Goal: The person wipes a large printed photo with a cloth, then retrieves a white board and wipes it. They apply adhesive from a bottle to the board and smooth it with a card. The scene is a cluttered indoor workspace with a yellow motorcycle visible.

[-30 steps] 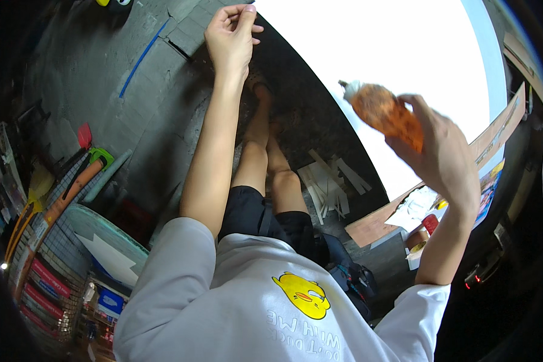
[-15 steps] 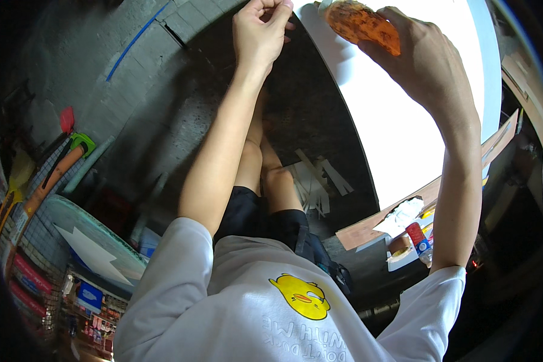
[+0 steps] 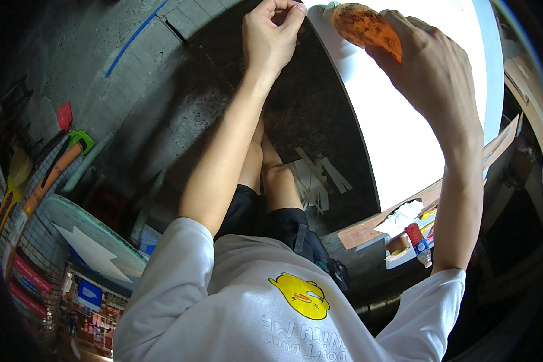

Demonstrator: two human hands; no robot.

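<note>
My right hand (image 3: 428, 63) is wrapped round an orange, dark-stained bottle-like object (image 3: 363, 27) with a pale tip. It is held over a large, brightly lit white board (image 3: 398, 145). My left hand (image 3: 273, 36) is at the board's far left edge, with thumb and fingers pinched together. Whatever lies between those fingertips, if anything, is too small to tell and runs close to the top of the picture.
A brown wooden strip (image 3: 368, 229) lies along the board's near edge. Beside it are crumpled white paper (image 3: 404, 214) and a small bottle with a red and blue label (image 3: 419, 241). Pale offcuts (image 3: 311, 184) lie on the floor. At left stands a round greenish table (image 3: 96, 229).
Both hands have shifted slightly to the right and a little nearer, the orange object moving along with my right hand. My grips look the same.
</note>
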